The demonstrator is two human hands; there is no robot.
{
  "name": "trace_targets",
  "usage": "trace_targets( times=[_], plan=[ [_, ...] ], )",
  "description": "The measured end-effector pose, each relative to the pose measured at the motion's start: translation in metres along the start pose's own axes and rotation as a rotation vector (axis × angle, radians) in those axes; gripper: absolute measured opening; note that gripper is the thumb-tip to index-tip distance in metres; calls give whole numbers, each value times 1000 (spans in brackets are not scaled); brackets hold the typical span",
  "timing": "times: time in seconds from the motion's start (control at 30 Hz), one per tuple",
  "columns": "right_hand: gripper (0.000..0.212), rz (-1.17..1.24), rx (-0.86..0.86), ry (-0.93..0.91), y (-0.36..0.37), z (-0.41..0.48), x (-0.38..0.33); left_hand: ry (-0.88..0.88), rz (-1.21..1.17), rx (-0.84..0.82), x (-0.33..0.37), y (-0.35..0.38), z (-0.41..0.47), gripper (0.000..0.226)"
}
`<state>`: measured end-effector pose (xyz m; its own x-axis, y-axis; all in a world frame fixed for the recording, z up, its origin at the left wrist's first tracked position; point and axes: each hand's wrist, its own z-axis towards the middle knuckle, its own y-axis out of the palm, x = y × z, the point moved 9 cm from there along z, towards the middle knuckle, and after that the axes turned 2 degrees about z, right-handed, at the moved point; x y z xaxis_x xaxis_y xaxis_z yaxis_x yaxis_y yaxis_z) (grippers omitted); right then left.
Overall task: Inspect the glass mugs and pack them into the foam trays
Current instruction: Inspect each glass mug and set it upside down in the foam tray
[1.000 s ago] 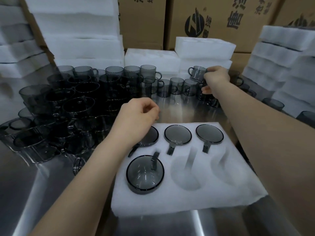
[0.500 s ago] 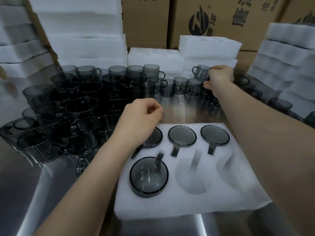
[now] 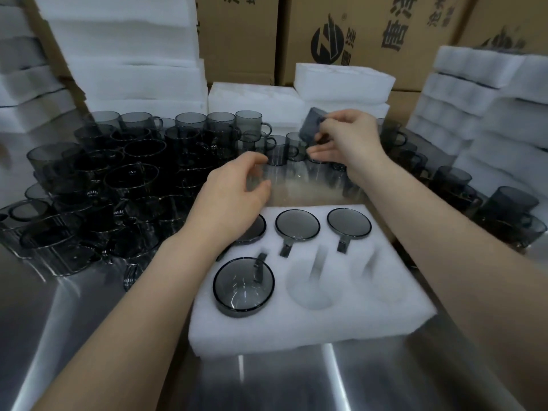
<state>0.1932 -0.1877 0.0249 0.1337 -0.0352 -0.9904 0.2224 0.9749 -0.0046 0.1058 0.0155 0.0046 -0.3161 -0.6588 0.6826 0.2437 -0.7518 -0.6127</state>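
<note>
A white foam tray [image 3: 311,327] lies on the steel table in front of me. Its far row holds three smoky grey glass mugs, such as one [image 3: 297,225] in the middle. Another mug [image 3: 243,284] sits in the near left pocket, and the two other near pockets are bare. My right hand [image 3: 347,137] grips a grey mug [image 3: 311,123], tilted and lifted above the row of loose mugs. My left hand [image 3: 234,197] hovers over the tray's far left corner, fingers loosely curled and holding nothing.
Many loose grey mugs [image 3: 118,179] crowd the table at left, and more mugs [image 3: 504,209] stand at right. Foam tray stacks [image 3: 127,54] rise at the back left, centre and right [image 3: 480,99]. Cardboard boxes [image 3: 355,34] stand behind. Bare steel table [image 3: 296,387] lies near me.
My right hand has lifted a mug from the back row and tilted it. My left hand has opened from a fist and risen slightly above the tray.
</note>
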Motion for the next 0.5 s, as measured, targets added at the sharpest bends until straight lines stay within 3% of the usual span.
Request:
trace_targets(
  times=[0.1,0.23,0.43,0.5],
  plan=[
    [10,-11,-184,-55,24,-36,-9,42,23,-43,9,3,1,72],
    [11,-4,-373,-137,41,-72,-24,37,-223,-110,26,5,4,99],
    [12,-186,-517,-274,48,-93,-26,-37,-308,100,21,-4,-2,65],
    [26,-189,-514,-311,46,-93,-24,-69,-326,117,16,-4,-5,57]
  ],
)
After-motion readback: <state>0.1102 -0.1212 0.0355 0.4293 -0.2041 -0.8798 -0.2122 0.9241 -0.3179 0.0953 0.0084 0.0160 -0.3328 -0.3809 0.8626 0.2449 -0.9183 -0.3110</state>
